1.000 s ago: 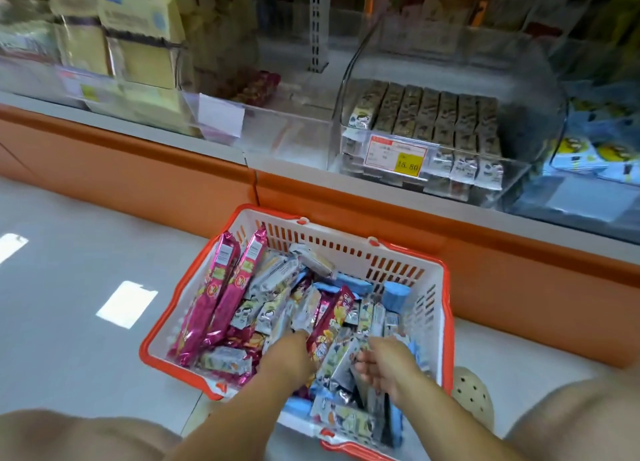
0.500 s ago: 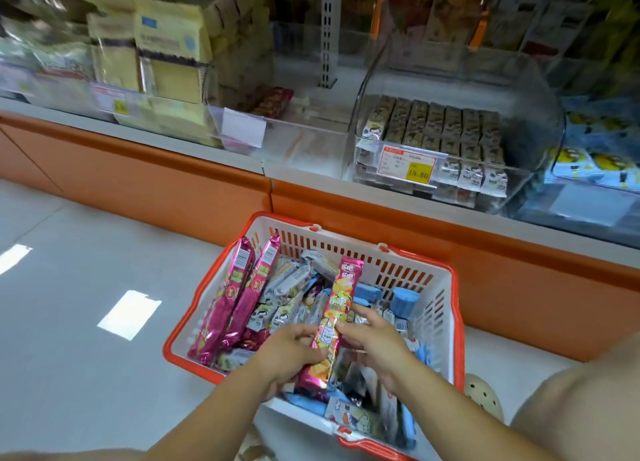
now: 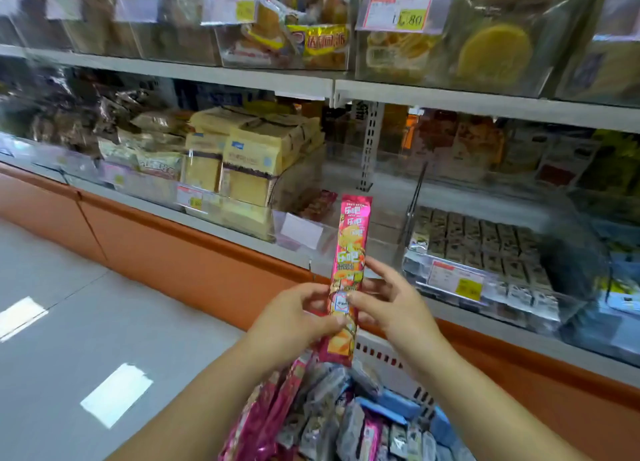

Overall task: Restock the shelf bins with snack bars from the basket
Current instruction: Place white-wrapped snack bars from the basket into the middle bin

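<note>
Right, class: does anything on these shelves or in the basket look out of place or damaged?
Nothing looks damaged or spilled. The clear plastic bin behind the long pink snack packet is nearly empty, just some red packets at its back.

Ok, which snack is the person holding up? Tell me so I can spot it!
Look in front of the orange shelf base, just above the basket. The left hand and right hand pinch one long thin packet upright between them. It is bright pink with yellow pictures, and unlike the other pink packets, it is out of the basket.
</note>
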The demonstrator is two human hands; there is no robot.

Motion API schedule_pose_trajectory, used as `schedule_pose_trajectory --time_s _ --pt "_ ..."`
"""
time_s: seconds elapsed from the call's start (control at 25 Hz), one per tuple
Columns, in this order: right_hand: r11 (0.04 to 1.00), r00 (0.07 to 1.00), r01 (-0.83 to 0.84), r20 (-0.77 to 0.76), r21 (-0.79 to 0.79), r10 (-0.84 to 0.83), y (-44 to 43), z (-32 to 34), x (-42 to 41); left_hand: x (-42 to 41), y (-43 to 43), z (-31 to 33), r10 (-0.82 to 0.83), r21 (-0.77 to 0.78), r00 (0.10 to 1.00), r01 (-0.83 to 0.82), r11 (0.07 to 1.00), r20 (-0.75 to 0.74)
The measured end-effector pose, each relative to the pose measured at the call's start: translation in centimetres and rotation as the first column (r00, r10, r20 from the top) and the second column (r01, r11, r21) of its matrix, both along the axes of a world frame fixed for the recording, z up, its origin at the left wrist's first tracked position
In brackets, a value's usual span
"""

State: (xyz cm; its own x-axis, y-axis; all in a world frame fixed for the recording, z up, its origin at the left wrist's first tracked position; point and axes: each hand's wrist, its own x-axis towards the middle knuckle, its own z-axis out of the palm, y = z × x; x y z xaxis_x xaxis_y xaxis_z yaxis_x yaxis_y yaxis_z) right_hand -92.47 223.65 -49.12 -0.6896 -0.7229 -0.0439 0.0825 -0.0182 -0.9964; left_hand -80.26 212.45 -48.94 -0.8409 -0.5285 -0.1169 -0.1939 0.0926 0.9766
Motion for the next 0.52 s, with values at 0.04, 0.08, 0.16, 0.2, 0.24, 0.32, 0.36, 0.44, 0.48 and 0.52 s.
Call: schedule_pose_trajectory --time_s 0.04,0.08,0.16,0.2,0.24,0.32,0.36,0.44,0.48,0.52 --pt "0.999 1.000 0.026 -0.012 -0.035 -0.027 -1.5 1.7 -1.3 -0.9 -1.2 1.1 0.061 -0.001 0.996 -0.061 0.998 -0.062" --pt "0.996 0.998 0.054 -0.018 -0.067 -0.056 -3.1 3.3 -2.6 -1.6 -2.4 2.0 0.133 -0.025 0.985 -0.137 0.990 -0.113" --pt "0.988 0.993 0.113 -0.026 -0.104 -0.116 -6.1 6.0 -5.4 -2.8 -4.9 3.0 0.257 -0.161 0.949 -0.286 0.945 -0.181" --pt "0.984 0.990 0.139 -0.018 -0.113 -0.142 -7.7 7.0 -6.9 -3.2 -6.2 2.9 0.284 -0.257 0.939 -0.329 0.909 -0.196" --pt "0.979 0.986 0.166 0.003 -0.121 -0.167 -9.2 7.6 -8.3 -3.6 -7.2 2.5 0.286 -0.360 0.940 -0.337 0.870 -0.187" --pt "0.966 0.971 0.241 0.029 -0.093 -0.239 -12.3 8.0 -11.2 -4.3 -8.7 1.5 0.261 -0.532 0.956 -0.292 0.795 -0.135" --pt "0.960 0.960 0.279 0.016 -0.033 -0.278 -13.8 7.6 -12.6 -4.6 -9.2 0.9 0.250 -0.595 0.963 -0.260 0.761 -0.101" --pt "0.937 0.956 0.295 -0.065 0.186 -0.288 -16.5 6.1 -14.5 -5.3 -10.3 -0.4 0.257 -0.685 0.965 -0.217 0.695 -0.045" --pt "0.911 0.964 0.265 -0.103 0.315 -0.245 -17.7 5.1 -14.8 -5.5 -10.8 -0.9 0.270 -0.713 0.963 -0.207 0.670 -0.027" --pt "0.873 0.975 0.221 -0.126 0.434 -0.184 -18.8 4.0 -15.2 -5.8 -11.2 -1.4 0.282 -0.732 0.959 -0.200 0.651 -0.011"
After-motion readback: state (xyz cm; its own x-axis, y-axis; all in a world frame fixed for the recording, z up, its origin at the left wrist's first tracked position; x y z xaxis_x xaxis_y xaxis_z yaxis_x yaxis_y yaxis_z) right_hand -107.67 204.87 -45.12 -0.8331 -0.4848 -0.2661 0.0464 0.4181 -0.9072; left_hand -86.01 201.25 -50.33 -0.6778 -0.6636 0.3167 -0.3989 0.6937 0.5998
